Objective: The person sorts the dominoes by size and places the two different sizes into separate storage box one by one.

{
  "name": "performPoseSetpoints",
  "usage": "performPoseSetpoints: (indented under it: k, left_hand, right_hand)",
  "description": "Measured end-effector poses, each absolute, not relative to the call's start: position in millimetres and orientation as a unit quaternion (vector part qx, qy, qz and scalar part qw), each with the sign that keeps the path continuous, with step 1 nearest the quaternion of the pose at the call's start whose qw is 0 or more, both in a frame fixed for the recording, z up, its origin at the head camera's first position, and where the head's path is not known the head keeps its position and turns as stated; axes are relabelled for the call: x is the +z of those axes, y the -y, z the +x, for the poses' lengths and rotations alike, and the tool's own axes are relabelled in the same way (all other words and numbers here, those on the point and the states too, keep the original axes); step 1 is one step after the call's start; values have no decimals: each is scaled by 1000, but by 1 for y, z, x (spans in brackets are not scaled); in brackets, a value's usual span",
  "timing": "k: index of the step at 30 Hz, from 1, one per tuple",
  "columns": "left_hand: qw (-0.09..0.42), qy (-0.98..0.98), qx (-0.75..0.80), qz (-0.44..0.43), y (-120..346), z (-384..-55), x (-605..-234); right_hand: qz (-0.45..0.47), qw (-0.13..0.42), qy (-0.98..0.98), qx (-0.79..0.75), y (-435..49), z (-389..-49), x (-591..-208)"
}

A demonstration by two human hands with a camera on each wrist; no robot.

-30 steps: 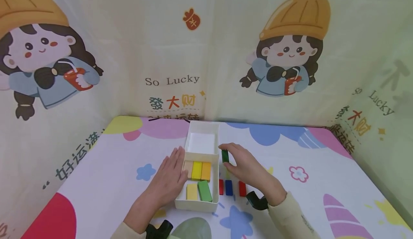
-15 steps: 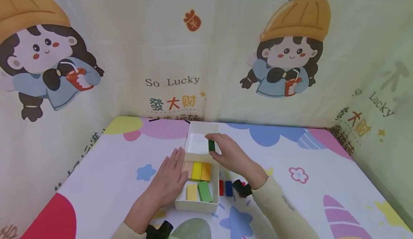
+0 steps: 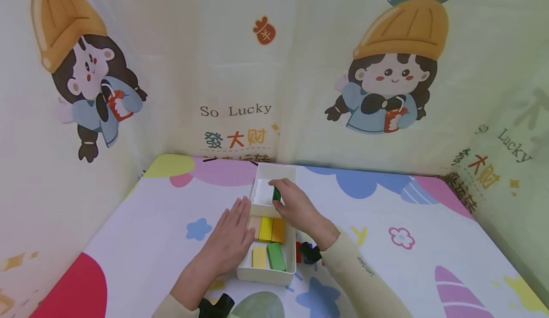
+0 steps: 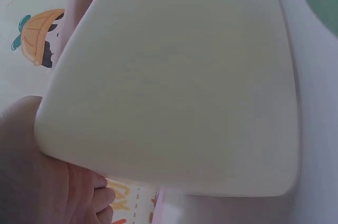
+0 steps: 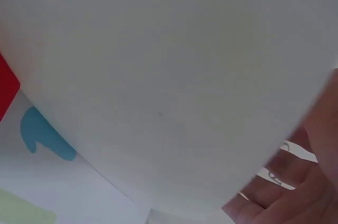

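Note:
My right hand (image 3: 300,209) pinches a dark green block (image 3: 276,195) between thumb and fingers, over the far white box section (image 3: 261,191). With fingers straight, my left hand (image 3: 228,237) lies along the left wall of the near white box (image 3: 266,276). Inside that box a beige block, a yellow block (image 3: 266,229) and an orange block (image 3: 278,230) stand in a row. Closer to me lie a pale yellow block (image 3: 259,257) and a light green block (image 3: 276,257). A white box wall (image 4: 174,86) fills most of the left wrist view; another white wall (image 5: 158,92) covers the right wrist view, hiding the pinched block.
Right of the near box, a red block (image 3: 298,252) and a blue block lie on the patterned tabletop (image 3: 356,280), partly covered by the black wrist camera (image 3: 310,253). A printed cloth backdrop (image 3: 300,70) rises behind and beside the table.
My right hand has carried the dark green block leftward from beside the box to over its far section, where the block now tilts. My left hand keeps its place at the box.

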State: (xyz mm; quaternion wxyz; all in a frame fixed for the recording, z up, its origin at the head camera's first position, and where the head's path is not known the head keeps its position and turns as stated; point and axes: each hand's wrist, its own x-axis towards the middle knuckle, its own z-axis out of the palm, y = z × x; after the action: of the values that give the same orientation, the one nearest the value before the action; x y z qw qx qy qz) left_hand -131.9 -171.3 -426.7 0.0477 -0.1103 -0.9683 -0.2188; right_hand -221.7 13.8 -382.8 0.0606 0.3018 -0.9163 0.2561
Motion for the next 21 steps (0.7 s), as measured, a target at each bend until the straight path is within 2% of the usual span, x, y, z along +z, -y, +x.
performPoseSetpoints:
  k: [8, 21]
  left_hand:
    - [48, 969, -217, -105, 172, -133, -425]
    - [40, 969, -220, -105, 172, -134, -425]
  right_hand:
    - [314, 57, 907, 273, -10, -226, -387]
    - [268, 56, 898, 346, -15, -231, -391]
